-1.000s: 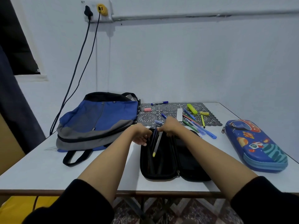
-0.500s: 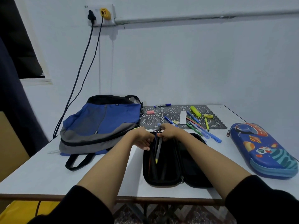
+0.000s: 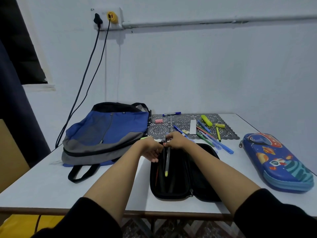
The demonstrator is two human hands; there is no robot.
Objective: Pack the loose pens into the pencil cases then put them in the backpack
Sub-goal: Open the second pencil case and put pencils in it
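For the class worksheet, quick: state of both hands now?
Left hand: holding the black pencil case by its edge.
Right hand: pinching the yellow-tipped pen.

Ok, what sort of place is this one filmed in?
Probably a plain room at home, used as a study corner: a white table against a bare painted wall, a wall socket with two plugs, and a backpack, black pencil case and loose pens laid out.

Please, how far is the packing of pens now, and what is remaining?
Done: a few pens already lie in the open black pencil case. In hand: the right grip pinches a yellow-tipped pen inside it; the left grip holds its rim. Left: many loose pens on the mat, the blue pencil case still zipped, both cases to go into the backpack.
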